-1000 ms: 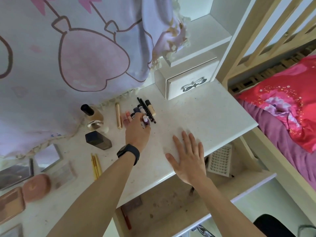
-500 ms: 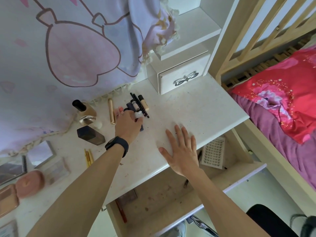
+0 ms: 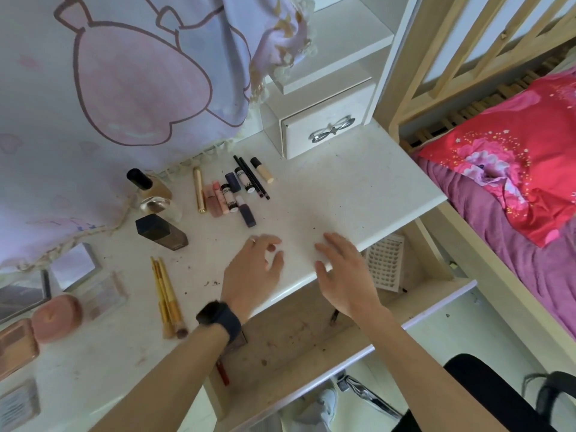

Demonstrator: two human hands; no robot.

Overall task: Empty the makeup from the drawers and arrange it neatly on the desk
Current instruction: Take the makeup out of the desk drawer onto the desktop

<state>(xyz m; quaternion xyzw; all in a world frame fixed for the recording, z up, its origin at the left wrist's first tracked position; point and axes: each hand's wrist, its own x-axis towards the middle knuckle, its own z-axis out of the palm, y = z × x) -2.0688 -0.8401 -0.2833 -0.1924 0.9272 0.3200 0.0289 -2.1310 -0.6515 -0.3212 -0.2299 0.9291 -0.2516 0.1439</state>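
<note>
So my left hand [image 3: 252, 269] just let go of the little tubes [image 3: 230, 194] it was nudging and pulled back toward me. It's loosely curled and empty now, with that row lying at its 12 o'clock on the worktop [image 3: 343, 188]. My right hand [image 3: 343, 272] has barely budged, sitting at the front edge with its fingers relaxed and holding nothing. Looks to me like that batch is placed, so it's back to the open drawer [image 3: 296, 335] at 6 o'clock. A lash tray [image 3: 385, 263], a red stick [image 3: 223, 374] and a dark pencil [image 3: 335, 318] are still in there.
</note>
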